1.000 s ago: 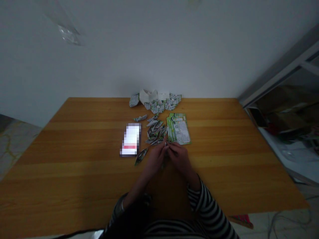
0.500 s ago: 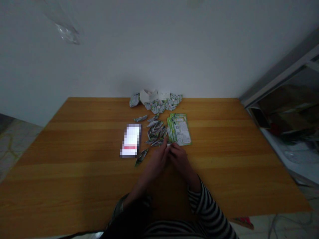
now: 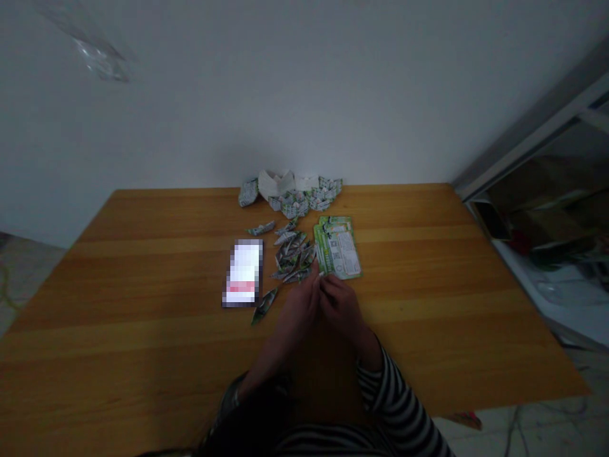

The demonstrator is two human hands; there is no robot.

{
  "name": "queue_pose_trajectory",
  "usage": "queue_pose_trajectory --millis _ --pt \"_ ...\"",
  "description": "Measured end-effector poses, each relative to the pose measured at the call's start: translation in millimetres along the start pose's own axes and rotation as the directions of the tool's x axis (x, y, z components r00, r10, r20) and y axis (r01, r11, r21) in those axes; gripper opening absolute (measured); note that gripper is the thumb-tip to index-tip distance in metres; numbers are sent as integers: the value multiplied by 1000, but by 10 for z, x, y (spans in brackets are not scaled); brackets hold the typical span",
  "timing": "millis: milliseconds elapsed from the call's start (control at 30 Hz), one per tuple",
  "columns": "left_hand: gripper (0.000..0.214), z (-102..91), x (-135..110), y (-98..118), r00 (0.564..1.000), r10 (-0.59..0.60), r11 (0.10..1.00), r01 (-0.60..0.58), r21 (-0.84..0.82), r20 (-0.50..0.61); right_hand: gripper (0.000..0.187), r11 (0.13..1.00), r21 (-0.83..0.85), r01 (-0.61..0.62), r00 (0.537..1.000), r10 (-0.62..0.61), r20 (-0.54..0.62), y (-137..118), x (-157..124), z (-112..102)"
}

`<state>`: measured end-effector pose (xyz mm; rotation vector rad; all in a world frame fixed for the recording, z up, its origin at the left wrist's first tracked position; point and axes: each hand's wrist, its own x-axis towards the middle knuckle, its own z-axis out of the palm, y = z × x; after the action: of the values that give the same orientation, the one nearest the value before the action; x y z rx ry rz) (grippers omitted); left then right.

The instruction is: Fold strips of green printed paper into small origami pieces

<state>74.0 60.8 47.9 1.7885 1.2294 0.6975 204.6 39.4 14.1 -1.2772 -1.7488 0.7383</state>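
My left hand [image 3: 299, 306] and my right hand [image 3: 342, 304] meet just in front of the printed sheets, fingertips pinched together. Between them a small piece of paper [image 3: 321, 275] shows as a pale edge; the fingers hide the rest. Beyond my right hand lies a stack of green-and-white printed sheets [image 3: 345, 252]. A pile of small folded paper pieces [image 3: 291, 255] sits beyond my left hand. One pointed folded piece [image 3: 264, 306] rests apart, left of that hand.
A phone [image 3: 243, 273] with a lit, blurred screen lies left of the pile. Joined folded-paper work [image 3: 295, 203] stands near the wall at the back of the wooden table [image 3: 419, 254]. A shelf [image 3: 547, 279] holding objects is at right.
The view has shifted slightly, moving the tabletop things a little left. Both hands stay together with the paper, with only small finger movement; the pale edge shows less.
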Motion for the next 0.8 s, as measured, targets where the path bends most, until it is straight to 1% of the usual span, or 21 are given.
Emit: queue_pose_trajectory --millis 133,233,300,367,433,500,567,633,733,800 --pt "51 15 13 -17 994 -84 989 76 128 65 14 998 -47 -52 998 50 -36 -2 -15 10" --pt "53 13 17 -19 988 -120 972 96 214 101 13 995 -61 -73 996 70 -50 3 -19 13" --pt "52 22 21 -32 989 -97 974 71 214 113 11 994 -63 -84 993 79 -84 -3 -18 11" --pt "50 44 28 -60 993 -40 983 19 183 113 12 995 -45 -90 987 84 -137 -20 -12 4" --pt "50 72 37 -90 995 18 984 -35 176 100 15 996 17 -82 979 84 -185 -38 0 -5" --pt "52 87 45 -104 995 27 979 -46 200 94 17 992 107 -65 976 86 -202 -47 18 -12" --pt "56 76 48 -91 995 -1 974 -22 226 103 20 983 175 -57 979 89 -183 -36 37 -15" --pt "59 39 39 -60 994 -28 973 2 229 110 21 978 200 -55 986 85 -141 -9 52 -16" --pt "63 -34 0 -20 993 -4 986 -15 166 115 26 983 180 -29 996 44 -82 42 54 -14" --pt "64 -76 -39 -14 996 6 995 -14 94 92 34 990 140 22 999 -16 -40 64 41 -4"
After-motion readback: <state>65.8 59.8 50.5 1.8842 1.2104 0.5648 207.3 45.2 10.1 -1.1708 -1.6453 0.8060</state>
